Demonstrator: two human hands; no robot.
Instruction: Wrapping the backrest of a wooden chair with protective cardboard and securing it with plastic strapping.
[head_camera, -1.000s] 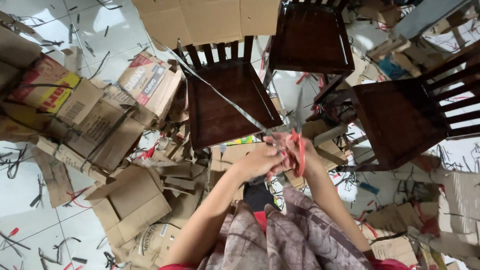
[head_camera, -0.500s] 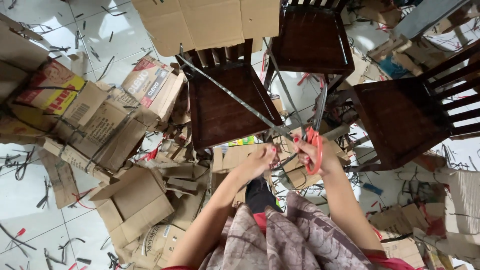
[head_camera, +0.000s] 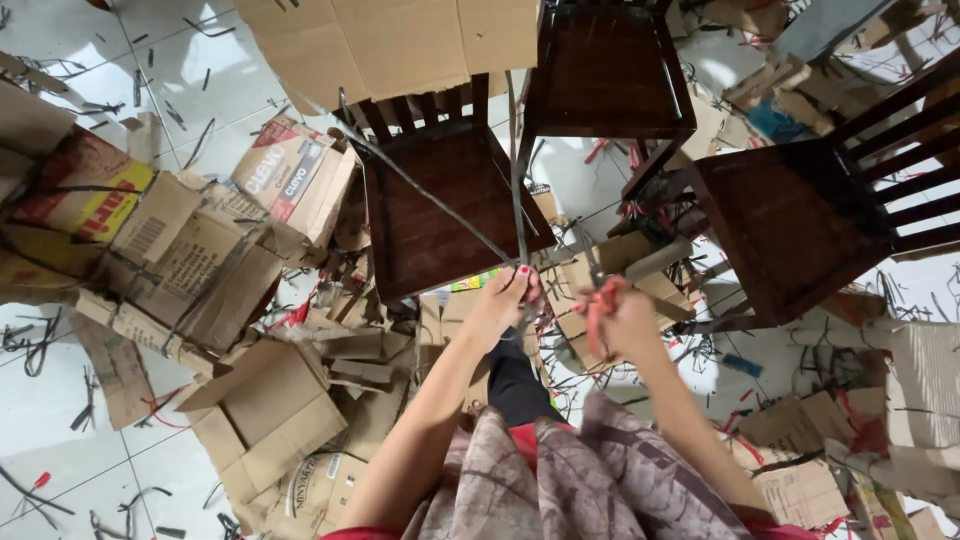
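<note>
The left hand pinches a grey strap, fingers closed on it. Just beside it, the right hand is wrapped around red-handled scissors; the blades seem closed, though blur hides them. The strap runs up and away across a dark chair, cardboard beyond.

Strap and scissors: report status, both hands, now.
Left hand pinching the grey packing strap. Right hand gripping red-handled scissors, blades blurred. Strap runs taut over the dark wooden chair; cardboard scraps litter the floor.
</note>
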